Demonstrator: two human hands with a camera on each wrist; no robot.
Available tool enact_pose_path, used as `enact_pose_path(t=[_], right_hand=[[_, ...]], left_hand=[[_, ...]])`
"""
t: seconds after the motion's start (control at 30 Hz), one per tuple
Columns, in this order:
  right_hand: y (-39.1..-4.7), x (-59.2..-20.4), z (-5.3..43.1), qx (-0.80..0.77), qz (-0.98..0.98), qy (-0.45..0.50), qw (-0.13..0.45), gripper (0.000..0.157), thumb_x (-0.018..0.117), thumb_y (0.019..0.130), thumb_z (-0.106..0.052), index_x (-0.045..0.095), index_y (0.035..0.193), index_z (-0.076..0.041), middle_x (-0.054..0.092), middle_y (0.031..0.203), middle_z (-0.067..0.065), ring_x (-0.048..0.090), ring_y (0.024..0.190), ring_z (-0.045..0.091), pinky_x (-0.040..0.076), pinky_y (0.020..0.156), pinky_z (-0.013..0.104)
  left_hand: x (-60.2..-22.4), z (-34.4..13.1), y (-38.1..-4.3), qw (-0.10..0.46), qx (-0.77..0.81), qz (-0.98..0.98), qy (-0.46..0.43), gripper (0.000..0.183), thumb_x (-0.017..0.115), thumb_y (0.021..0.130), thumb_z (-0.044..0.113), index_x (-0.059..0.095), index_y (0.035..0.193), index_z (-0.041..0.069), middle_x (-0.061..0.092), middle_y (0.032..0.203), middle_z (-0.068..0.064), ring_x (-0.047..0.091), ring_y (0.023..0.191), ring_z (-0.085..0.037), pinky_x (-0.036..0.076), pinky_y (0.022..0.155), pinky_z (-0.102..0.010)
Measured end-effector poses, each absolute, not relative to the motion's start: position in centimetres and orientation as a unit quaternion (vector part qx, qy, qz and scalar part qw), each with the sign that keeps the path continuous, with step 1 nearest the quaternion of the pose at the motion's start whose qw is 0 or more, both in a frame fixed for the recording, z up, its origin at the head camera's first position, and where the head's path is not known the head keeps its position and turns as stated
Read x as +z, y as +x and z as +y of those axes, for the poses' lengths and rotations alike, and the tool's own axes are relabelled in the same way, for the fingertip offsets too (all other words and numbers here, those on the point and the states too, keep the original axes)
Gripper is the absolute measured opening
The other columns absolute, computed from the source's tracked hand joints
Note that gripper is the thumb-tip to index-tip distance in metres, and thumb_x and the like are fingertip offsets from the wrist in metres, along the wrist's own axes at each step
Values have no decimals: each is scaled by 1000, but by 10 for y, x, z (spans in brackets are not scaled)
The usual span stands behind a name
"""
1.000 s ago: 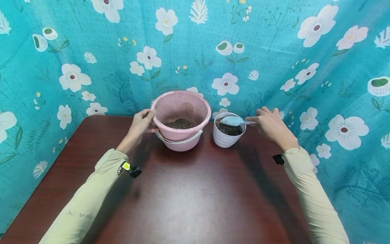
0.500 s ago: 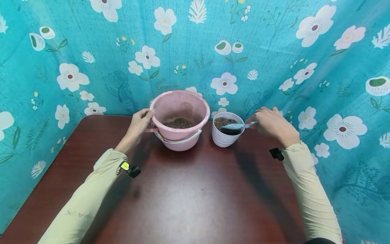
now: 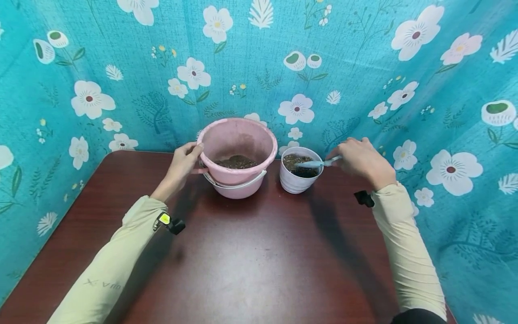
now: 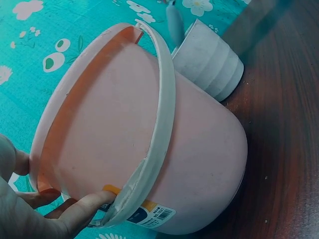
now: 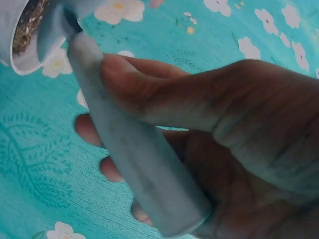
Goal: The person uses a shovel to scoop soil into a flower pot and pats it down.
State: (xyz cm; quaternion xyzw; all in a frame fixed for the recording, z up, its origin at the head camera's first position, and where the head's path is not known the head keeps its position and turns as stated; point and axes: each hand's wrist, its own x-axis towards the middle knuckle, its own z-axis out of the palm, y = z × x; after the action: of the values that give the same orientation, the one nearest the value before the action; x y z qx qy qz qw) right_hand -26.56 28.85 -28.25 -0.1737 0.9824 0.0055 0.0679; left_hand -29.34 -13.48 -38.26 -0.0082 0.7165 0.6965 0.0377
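Note:
My left hand [image 3: 180, 167] grips the rim of a pink bucket [image 3: 238, 192] on its left side, thumb over the edge. Loose dark soil [image 3: 238, 162] lies in its bottom. The bucket's white carrying handle [image 4: 167, 102] hangs down against the outer wall, and the fingers are close to its end in the left wrist view. Just right of the bucket stands a white ribbed plant pot [image 3: 294, 183] filled with soil. A light blue trowel [image 3: 309, 164] is in my right hand [image 3: 361, 162], its blade at the pot's soil. Thumb and fingers wrap the trowel's thick handle [image 5: 142, 159].
Both containers stand on a dark brown wooden table [image 3: 247, 252], close to its back edge. A blue flowered curtain [image 3: 259, 58] hangs behind and on both sides. Crumbs of soil lie on the wood beside the pot.
The trowel's blade, seen broadside over the pot earlier, has turned edge-on and sunk to the soil. My left hand has kept its grip on the bucket rim.

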Motion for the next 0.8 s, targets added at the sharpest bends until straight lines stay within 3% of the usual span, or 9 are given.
enact_pose_path(t=[0.23, 0.43, 0.8], right_hand=[[-272, -300, 278, 18, 983, -169, 63, 24, 70, 97, -2, 80, 118, -7, 75, 119, 16, 62, 115, 42, 41, 100, 77], [-268, -302, 285, 28, 986, -166, 9, 26, 66, 98, -3, 79, 121, -7, 74, 115, 20, 59, 111, 46, 48, 86, 69], [-265, -310, 279, 25, 980, -196, 15, 23, 69, 96, -3, 80, 116, -6, 75, 112, 17, 63, 108, 42, 50, 85, 65]], left_hand=[[-382, -135, -293, 38, 695, 718, -9, 53, 48, 111, 26, 44, 151, -8, 51, 121, -18, 61, 91, -10, 68, 86, -40], [-384, -134, -292, 38, 693, 720, -3, 53, 48, 111, 27, 44, 151, -8, 51, 121, -18, 61, 93, -12, 68, 85, -38], [-383, -135, -292, 34, 690, 723, -4, 53, 48, 111, 26, 45, 150, -8, 52, 119, -15, 64, 86, -7, 69, 83, -37]])
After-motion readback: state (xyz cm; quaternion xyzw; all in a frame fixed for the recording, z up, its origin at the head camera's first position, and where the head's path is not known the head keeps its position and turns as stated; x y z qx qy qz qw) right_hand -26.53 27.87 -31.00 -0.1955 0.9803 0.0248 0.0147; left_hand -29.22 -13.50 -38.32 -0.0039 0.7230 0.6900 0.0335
